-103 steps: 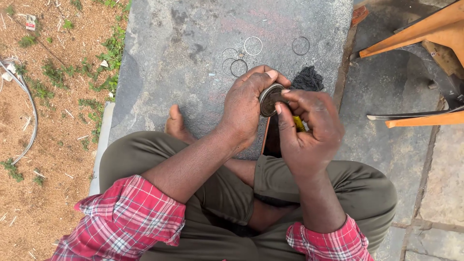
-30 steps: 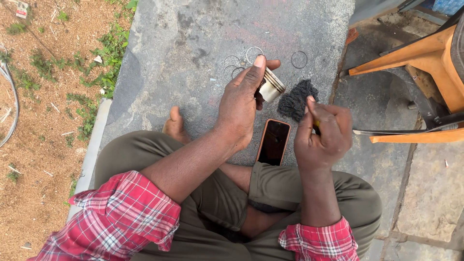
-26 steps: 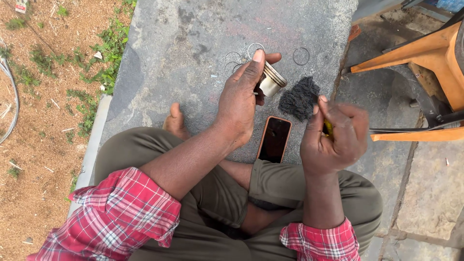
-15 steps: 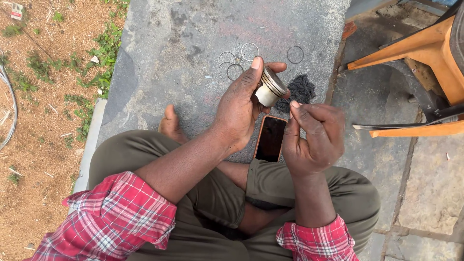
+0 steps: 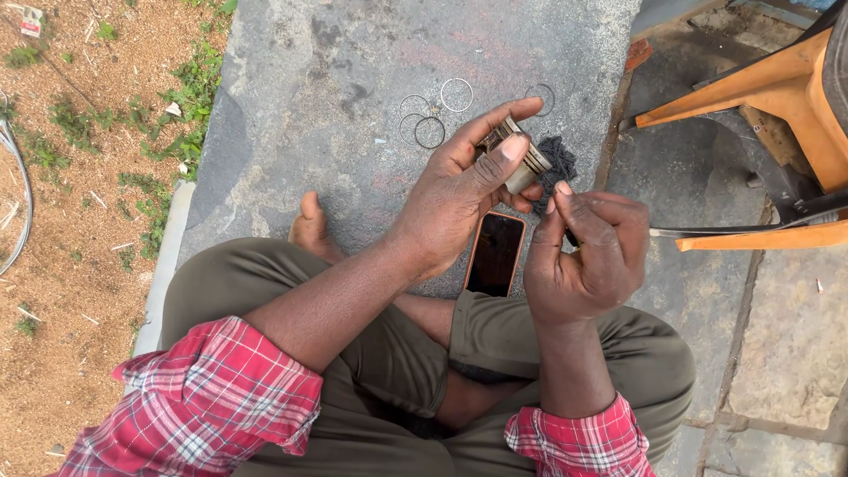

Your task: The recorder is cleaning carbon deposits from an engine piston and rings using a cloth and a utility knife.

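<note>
My left hand (image 5: 459, 190) grips a small metal piston (image 5: 521, 161) between thumb and fingers, held above the stone slab (image 5: 353, 53). My right hand (image 5: 587, 256) is closed just right of it, pinching a small dark tool whose tip pokes out by the palm; most of the tool is hidden. A black scrubbing pad (image 5: 555, 159) lies on the slab right behind the piston. Several thin metal rings (image 5: 430, 110) lie on the slab beyond my left hand.
A phone with an orange case (image 5: 495, 256) lies face up by my knee. An orange plastic chair (image 5: 760, 79) stands at the right, with paving stones below it. Sandy ground with weeds (image 5: 88, 177) runs along the slab's left edge.
My left hand has turned the piston from upright to lying sideways under the thumb. My right hand came in from the right and closed up next to the piston.
</note>
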